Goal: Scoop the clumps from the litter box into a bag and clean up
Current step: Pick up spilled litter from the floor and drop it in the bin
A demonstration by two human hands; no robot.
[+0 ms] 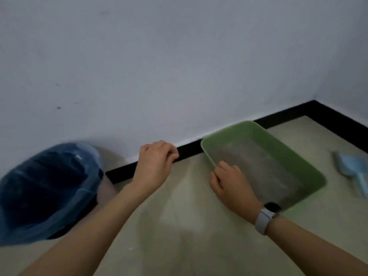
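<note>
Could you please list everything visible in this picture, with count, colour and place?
litter box: one, green, on the floor by the wall, right of centre
bin bag: one, blue, lining a dark bin at the far left
scoop: one, light blue, lying on the floor at the right edge
skirting: one strip, black, along the foot of the wall
wall: white, behind everything
floor: pale beige
watch: one, pale strap, on the right wrist
left hand: fingers curled, holding nothing visible, between bin and box
right hand: gripping the near left rim of the litter box
</note>
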